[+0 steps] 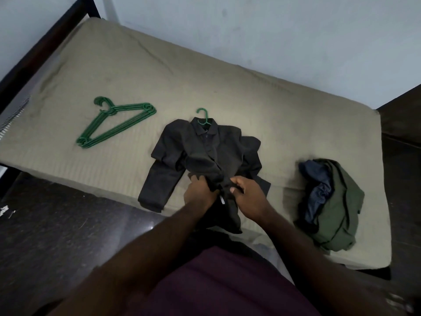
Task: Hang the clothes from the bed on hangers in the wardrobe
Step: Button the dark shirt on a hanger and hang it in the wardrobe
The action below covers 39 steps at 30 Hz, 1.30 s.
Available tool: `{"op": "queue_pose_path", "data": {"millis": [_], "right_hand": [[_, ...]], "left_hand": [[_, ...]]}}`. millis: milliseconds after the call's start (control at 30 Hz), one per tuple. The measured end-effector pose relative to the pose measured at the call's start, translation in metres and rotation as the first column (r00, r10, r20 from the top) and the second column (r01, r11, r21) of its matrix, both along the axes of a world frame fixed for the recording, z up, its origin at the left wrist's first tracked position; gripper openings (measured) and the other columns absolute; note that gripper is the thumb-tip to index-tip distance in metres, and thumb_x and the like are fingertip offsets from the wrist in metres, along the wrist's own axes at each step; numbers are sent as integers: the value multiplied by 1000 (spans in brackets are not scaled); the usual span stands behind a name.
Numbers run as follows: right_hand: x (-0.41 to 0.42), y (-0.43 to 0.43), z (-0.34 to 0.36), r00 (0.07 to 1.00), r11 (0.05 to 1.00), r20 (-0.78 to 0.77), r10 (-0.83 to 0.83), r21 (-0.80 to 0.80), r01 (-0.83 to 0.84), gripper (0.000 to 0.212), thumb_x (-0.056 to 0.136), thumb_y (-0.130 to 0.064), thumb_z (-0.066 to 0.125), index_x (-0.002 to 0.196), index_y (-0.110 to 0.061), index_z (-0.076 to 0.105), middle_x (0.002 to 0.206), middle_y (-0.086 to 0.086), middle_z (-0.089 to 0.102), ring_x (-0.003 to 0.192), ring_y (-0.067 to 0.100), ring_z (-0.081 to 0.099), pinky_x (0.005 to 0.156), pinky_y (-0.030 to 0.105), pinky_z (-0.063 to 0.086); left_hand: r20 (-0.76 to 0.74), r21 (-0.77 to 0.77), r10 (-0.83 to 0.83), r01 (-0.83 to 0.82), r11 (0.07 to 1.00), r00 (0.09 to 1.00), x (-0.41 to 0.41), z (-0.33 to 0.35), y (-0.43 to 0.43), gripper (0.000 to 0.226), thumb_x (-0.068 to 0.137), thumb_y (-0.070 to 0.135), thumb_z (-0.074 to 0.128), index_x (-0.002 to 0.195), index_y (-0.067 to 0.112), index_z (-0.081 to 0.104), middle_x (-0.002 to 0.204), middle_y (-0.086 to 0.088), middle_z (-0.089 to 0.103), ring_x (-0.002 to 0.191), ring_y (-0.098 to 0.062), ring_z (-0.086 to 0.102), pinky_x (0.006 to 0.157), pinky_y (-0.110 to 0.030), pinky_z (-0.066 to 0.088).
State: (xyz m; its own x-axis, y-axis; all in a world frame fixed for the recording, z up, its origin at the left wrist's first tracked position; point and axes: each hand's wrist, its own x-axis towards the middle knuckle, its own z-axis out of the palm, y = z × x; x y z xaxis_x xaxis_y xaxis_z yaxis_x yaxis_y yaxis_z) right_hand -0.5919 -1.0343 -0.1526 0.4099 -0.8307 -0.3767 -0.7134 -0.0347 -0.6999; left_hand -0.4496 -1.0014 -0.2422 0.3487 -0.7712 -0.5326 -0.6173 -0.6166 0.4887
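A black shirt [205, 147] lies flat on the tan mattress [159, 76], collar away from me, with a green hanger [202, 116] inside it and the hook poking out of the collar. My left hand [199, 190] and my right hand [247, 193] both pinch the shirt's front placket near its lower part, close together. A stack of several green hangers [114, 123] lies on the mattress to the left. A pile of a green garment [335, 204] and a blue striped one [319, 192] sits at the right.
The bed's dark frame [45, 42] runs along the left side and a pale wall [273, 30] stands behind. Dark polished floor [57, 224] lies in front of the bed. A dark piece of furniture [401, 122] stands at the right edge.
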Motion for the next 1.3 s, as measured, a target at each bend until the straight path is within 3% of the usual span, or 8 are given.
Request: {"op": "queue_pose_path", "data": {"millis": [133,300,500,733,867,967,1100,1300], "right_hand": [[-5,4,1,997,997,7,-73,-19,73,17,95,-6,55,104,-12,69,93,-5,69,88,9,63,76,22,46],[-22,-8,-4,960,957,-106,-258,-161,240,20,94,-10,57,110,-10,71,100,2,72,89,14,65,74,20,44],[-21,-32,-14,979,983,-137,-152,-122,135,17,91,-16,65,104,-8,72,100,4,73,95,19,67,79,24,46],[0,-57,2,949,974,224,-224,78,212,7,90,-16,68,88,-11,71,86,5,73,82,16,68,80,34,54],[-1,-40,-6,916,871,248,-316,459,176,11,91,-20,68,85,-11,70,92,13,74,91,26,69,83,39,56],[-7,-27,-17,933,744,216,-288,664,76,11,91,-21,68,93,-10,69,87,11,68,77,20,63,62,27,49],[-20,-23,-24,944,697,210,-253,717,27,10,89,-14,69,99,-13,66,88,10,60,79,20,53,69,31,42],[-37,-23,-22,957,703,215,-192,710,-18,13,90,-1,61,96,-11,68,87,11,65,72,13,57,55,21,38]], "left_hand": [[75,-103,78,-70,992,994,1,2,-9,36,91,36,56,116,10,54,121,-14,49,105,-35,56,81,-41,46],[-57,-282,92,-105,954,994,29,-5,1,12,90,17,60,99,9,63,101,-15,65,96,-34,61,80,-39,48],[-42,-355,102,-110,928,994,64,19,9,10,88,22,69,86,13,68,88,-8,72,84,-25,65,74,-36,51],[-159,-522,238,-286,804,958,51,90,-8,14,89,25,68,80,14,66,70,8,64,63,-3,56,58,-16,41],[-400,-444,275,-447,777,875,9,99,11,15,90,21,68,77,15,66,74,5,68,67,-2,59,65,-13,44],[-460,-347,255,-436,830,851,-23,89,29,15,90,17,67,75,17,64,74,1,67,67,-3,58,68,-20,46],[-397,-215,328,-434,875,857,-47,75,45,12,88,21,69,85,10,67,80,-11,70,74,-22,64,74,-38,52],[-276,-181,355,-411,893,893,-70,82,42,12,86,23,71,87,11,67,83,-6,70,81,-21,66,77,-40,54]]}}
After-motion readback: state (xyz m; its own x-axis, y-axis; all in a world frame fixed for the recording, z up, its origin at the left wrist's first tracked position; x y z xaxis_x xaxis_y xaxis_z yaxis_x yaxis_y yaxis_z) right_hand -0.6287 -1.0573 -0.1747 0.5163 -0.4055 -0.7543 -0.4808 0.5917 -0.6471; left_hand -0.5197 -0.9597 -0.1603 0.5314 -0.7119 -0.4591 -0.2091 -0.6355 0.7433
